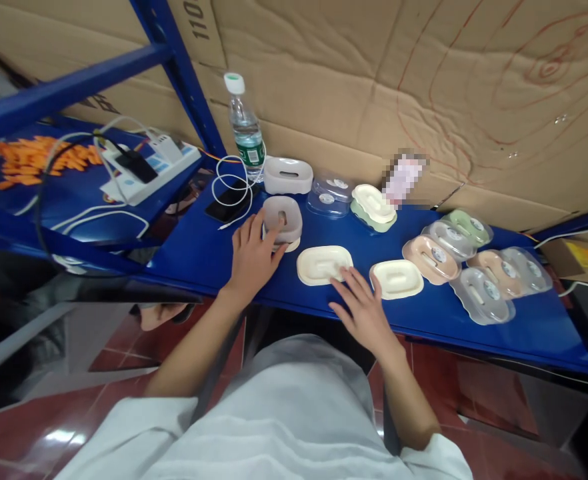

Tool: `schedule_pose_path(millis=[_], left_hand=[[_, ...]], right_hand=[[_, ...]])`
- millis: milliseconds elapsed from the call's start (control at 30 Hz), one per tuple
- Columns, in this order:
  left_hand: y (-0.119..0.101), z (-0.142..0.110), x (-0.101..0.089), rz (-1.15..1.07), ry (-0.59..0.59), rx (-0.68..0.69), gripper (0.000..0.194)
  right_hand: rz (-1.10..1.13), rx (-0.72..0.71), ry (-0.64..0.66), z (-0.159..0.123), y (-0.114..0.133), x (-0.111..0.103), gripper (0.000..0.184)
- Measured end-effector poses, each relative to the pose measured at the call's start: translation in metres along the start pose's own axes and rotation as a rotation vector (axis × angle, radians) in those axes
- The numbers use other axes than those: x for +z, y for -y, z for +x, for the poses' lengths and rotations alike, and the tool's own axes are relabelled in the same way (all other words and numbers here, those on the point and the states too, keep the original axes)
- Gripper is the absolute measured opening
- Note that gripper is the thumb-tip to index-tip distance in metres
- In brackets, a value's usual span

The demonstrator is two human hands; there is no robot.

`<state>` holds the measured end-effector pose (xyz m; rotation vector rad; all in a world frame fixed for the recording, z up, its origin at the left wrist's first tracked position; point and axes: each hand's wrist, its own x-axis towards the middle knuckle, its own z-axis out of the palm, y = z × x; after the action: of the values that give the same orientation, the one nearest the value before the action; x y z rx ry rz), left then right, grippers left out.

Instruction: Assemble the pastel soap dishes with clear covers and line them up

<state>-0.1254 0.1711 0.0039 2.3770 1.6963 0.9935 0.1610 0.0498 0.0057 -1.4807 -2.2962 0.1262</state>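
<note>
Two bare hands reach over a blue surface (544, 337). The left grip (253, 259) is at the near-left side of a grey box (290, 233), touching it; its thumb and fingertips are set around the near corner, but whether they clamp it cannot be told. The right grip (367, 315) is open, fingers spread, its fingertips at the right end of a cream tray (319, 265).

The near edge of the surface runs below both trays, and the right grip crosses it. Bare blue lies left of the left grip, in the middle beyond the right grip, and along the near right side. Cardboard (319, 87) closes off the far edge; a blue post (187, 80) stands beyond the left grip.

Counted out: two cream trays lie flat, one at the right grip and another (399, 280) just to its far right. Two grey boxes — one at the left grip, one (274, 179) just beyond it. Past the right grip sit some clear lids (328, 200) and one stack, cream over green (373, 203). Six lidded cases (483, 297) crowd the right side, some overlapping. Beyond the left grip are one upright bottle (249, 137), one dark phone (224, 205) lying flat and a looped white cable (233, 175).
</note>
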Motion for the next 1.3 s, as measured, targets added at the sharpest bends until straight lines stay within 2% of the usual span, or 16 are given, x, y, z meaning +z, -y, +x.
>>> schedule_pose_path(millis=[100, 200, 267, 333, 433, 533, 600, 700, 767, 800, 867, 1000, 1100, 1233, 1300], left_hand=[[0.009, 0.011, -0.004, -0.071, 0.01, 0.019, 0.036], [0.005, 0.003, -0.012, -0.202, 0.03, 0.123, 0.031], [-0.002, -0.009, -0.015, -0.319, 0.153, 0.218, 0.03], [-0.009, -0.02, -0.014, -0.416, 0.314, 0.297, 0.03], [-0.017, -0.026, -0.01, -0.463, 0.434, 0.334, 0.035], [-0.023, -0.026, -0.005, -0.439, 0.414, 0.3, 0.041], [-0.029, -0.026, 0.001, -0.414, 0.374, 0.252, 0.044], [-0.039, -0.029, 0.012, -0.371, 0.271, 0.136, 0.06], [-0.042, -0.029, 0.017, -0.36, 0.209, 0.076, 0.053], [-0.042, -0.029, 0.017, -0.367, 0.206, 0.073, 0.046], [-0.039, -0.026, 0.013, -0.391, 0.272, 0.125, 0.037], [-0.028, -0.02, 0.002, -0.399, 0.438, 0.232, 0.037], [-0.027, -0.021, 0.003, -0.399, 0.424, 0.212, 0.039], [-0.037, -0.025, 0.013, -0.414, 0.323, 0.197, 0.041], [-0.042, -0.024, 0.015, -0.43, 0.31, 0.216, 0.038]], right_hand=[[0.066, -0.045, 0.054, 0.008, 0.014, 0.012, 0.058], [0.157, -0.002, -0.023, 0.005, 0.011, 0.015, 0.076], [0.2, 0.059, -0.144, 0.001, 0.005, 0.012, 0.092], [0.208, 0.094, -0.222, 0.0, -0.002, 0.007, 0.098], [0.188, 0.098, -0.154, 0.005, -0.009, 0.002, 0.089], [0.177, 0.078, -0.071, 0.01, -0.013, 0.004, 0.084], [0.18, 0.066, -0.074, 0.012, -0.013, 0.007, 0.083], [0.201, 0.097, -0.105, 0.01, -0.011, 0.008, 0.08], [0.21, 0.122, -0.106, 0.009, -0.01, 0.007, 0.079], [0.21, 0.128, -0.101, 0.009, -0.01, 0.007, 0.079], [0.207, 0.126, -0.093, 0.009, -0.011, 0.007, 0.079], [0.19, 0.086, -0.079, 0.011, -0.013, 0.008, 0.075], [0.194, 0.078, -0.085, 0.011, -0.014, 0.009, 0.067], [0.243, 0.122, -0.143, 0.01, -0.015, 0.011, 0.054], [0.26, 0.145, -0.194, 0.009, -0.016, 0.013, 0.049]])
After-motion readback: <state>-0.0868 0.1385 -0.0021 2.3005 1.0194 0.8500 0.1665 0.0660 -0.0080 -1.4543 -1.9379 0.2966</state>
